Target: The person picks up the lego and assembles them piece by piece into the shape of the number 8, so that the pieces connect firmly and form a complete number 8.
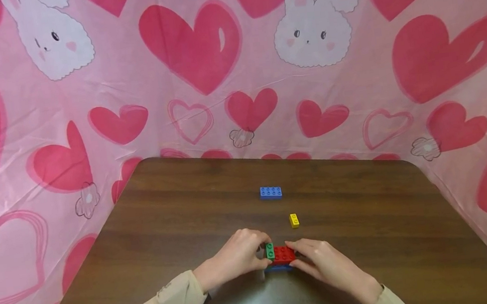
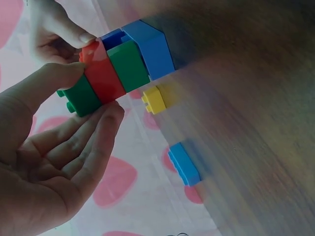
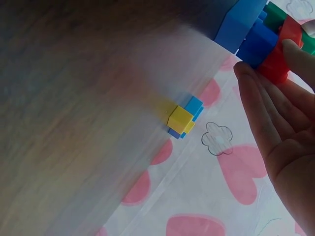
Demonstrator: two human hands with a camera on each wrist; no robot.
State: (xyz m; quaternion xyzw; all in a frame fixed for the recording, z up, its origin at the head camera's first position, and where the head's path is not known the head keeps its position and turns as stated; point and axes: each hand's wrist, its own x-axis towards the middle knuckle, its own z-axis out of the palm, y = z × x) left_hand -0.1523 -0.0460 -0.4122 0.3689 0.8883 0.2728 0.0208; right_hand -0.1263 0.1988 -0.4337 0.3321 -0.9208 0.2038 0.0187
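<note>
A stack of toy building bricks stands on the table near its front. At the bottom lies a blue brick [image 2: 153,51]. Above it sit a green brick [image 2: 129,66] and a smaller blue brick [image 3: 258,44] side by side. A red brick [image 1: 285,254] spans these two. On the red brick's left end is a small green brick [image 1: 270,251], which my left hand [image 1: 239,255] pinches between thumb and fingers. From the other side my right hand [image 1: 328,265] grips the right end of the red brick. Whether the top green brick is fully seated I cannot tell.
Just beyond the stack, a small yellow brick [image 1: 294,221] lies on the brown wooden table [image 1: 178,209]. Farther back is a loose blue brick [image 1: 271,193]. A pink cloth [image 1: 204,121] printed with hearts and rabbits hangs behind and along both sides of the table.
</note>
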